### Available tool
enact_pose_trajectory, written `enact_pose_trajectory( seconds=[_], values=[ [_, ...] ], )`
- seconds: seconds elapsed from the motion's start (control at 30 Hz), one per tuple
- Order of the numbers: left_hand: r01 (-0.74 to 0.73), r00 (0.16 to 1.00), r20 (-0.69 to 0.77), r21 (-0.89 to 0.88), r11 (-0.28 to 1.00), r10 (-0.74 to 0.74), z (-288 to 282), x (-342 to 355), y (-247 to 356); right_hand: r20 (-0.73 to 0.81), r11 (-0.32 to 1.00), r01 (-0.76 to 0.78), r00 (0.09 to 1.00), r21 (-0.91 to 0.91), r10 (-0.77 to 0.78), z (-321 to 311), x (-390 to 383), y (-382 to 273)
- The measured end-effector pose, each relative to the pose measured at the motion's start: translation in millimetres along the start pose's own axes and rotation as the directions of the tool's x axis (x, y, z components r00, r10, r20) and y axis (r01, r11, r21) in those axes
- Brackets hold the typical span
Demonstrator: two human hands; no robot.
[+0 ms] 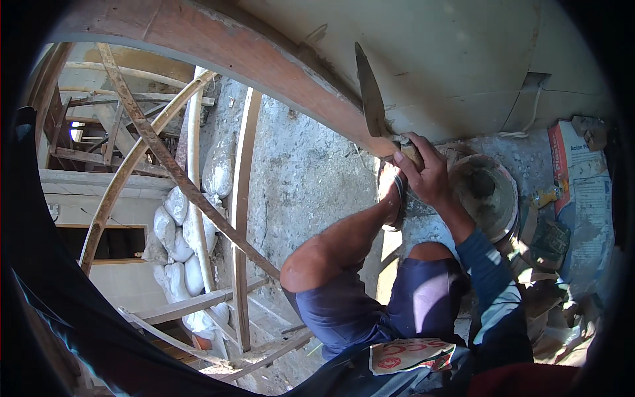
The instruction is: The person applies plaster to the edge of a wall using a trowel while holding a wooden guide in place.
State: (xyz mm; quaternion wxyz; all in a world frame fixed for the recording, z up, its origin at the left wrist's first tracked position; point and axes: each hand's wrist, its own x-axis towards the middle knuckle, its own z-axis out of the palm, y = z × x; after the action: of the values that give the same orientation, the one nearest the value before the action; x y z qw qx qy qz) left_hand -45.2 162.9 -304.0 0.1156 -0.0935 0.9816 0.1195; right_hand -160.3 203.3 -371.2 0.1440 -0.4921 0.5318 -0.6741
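Note:
My right hand (428, 171) is closed around the handle of a trowel (370, 96). The pointed blade stands up in front of the wooden door frame (245, 54) and the pale wall panel (463, 59). Close to my right wrist is a round bucket (510, 188) with grey mortar inside. My left hand is out of view; a dark sleeve (86, 331) runs along the left edge of the picture. My bent legs (354, 248) are below, with one sandalled foot near the trowel hand.
Crossed wooden poles (165, 159) and an upright post (241, 198) stand on the left. White filled sacks (192, 238) are piled behind them. An opened cement bag (585, 198) leans at the right, above crumpled paper (562, 324). The concrete floor (297, 165) is rough.

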Motion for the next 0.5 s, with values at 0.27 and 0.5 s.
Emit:
enact_pose_trajectory(
  seconds=[0.27,0.5],
  values=[
    [0.004,1.0,0.006,0.001,1.0,-0.004,-2.0,-0.3,-7.6,-0.04,0.967,0.157,0.985,-0.202,-0.168,62.8,9.7,27.4],
    [0.02,1.0,-0.015,-0.009,1.0,-0.02,0.9,-5.6,-4.4,0.198,0.999,0.038,0.979,0.015,-0.04,2.9,-15.4,18.1]
  ],
)
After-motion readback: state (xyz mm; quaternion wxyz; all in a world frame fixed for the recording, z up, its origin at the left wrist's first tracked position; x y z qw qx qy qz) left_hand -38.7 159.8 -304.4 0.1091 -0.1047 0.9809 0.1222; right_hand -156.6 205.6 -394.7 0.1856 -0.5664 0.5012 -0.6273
